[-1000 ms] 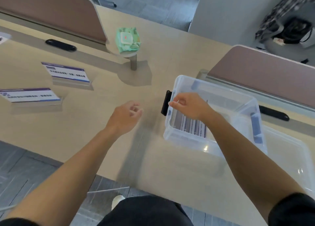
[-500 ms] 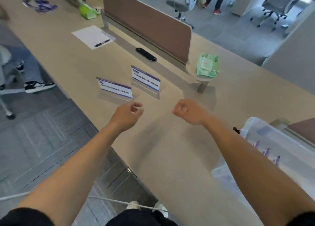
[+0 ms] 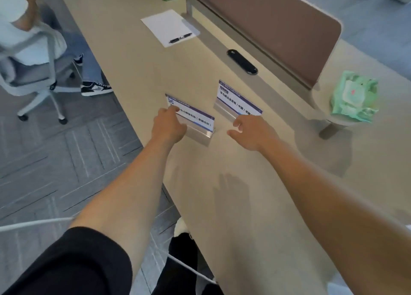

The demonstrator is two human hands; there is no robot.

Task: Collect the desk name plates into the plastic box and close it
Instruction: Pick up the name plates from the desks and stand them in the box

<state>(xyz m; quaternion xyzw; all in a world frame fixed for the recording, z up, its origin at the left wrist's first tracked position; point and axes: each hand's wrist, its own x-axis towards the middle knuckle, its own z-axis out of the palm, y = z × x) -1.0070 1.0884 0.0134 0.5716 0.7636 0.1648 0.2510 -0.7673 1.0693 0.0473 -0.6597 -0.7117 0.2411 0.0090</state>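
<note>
Two acrylic desk name plates with white cards and purple borders stand on the beige desk. My left hand covers the left end of the near name plate, fingers curled over its top edge. My right hand hovers with fingers spread just in front of the right end of the far name plate, not touching it as far as I can see. The plastic box is out of view.
A green wipes pack sits on a small round stand at the right. A brown divider panel, a black cable port, and paper with a pen lie beyond. A person sits on a chair at the left.
My right hand has left the box and both hands have moved left to the name plates. The left hand now lies on the near plate. The view has swung left, away from the box.
</note>
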